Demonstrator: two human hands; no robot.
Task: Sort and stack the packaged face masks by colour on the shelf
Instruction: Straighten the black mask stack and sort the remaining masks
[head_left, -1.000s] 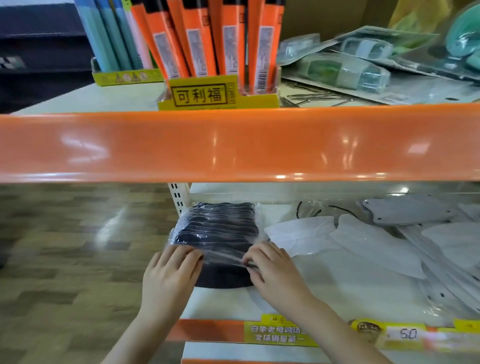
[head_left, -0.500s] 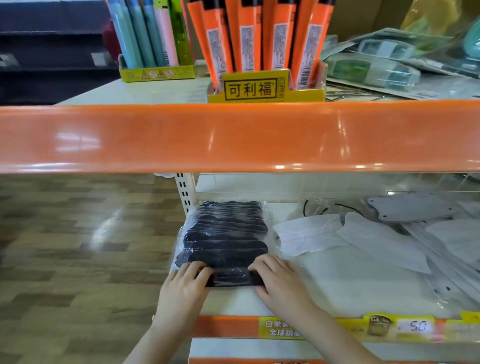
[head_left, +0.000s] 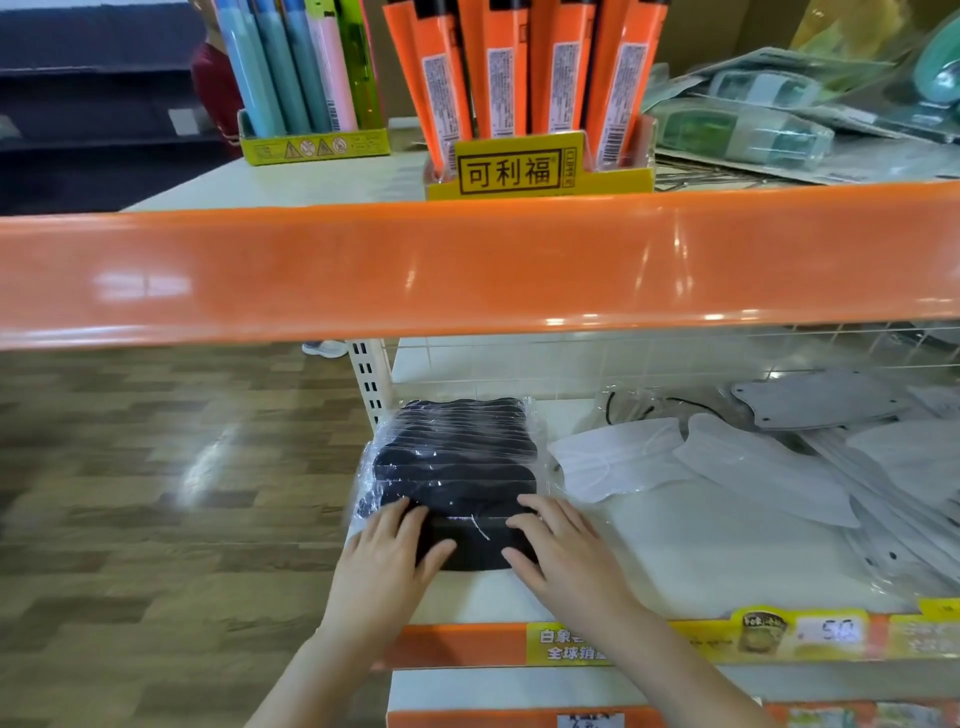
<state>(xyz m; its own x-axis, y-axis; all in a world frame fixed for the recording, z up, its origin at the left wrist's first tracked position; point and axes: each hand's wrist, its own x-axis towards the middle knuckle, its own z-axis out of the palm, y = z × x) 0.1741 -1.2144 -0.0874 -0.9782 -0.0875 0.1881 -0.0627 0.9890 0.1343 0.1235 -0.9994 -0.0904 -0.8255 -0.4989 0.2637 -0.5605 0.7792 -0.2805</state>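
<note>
Only two hands and forearms show, entering from the bottom of the frame. The left hand (head_left: 382, 564) and the right hand (head_left: 563, 558) are bare: no gloves, rings or watch. Both forearms are bare as far as the lower edge, with no sleeve or cuff. The nails are short and unpainted.

The white shelf (head_left: 701, 551) carries stacked black masks (head_left: 457, 457) beside scattered white masks (head_left: 753, 462).

Stack of black masks (head_left: 457, 467) in clear wrap at the shelf (head_left: 701, 545) left end, loose white masks (head_left: 727, 467) beside.
</note>
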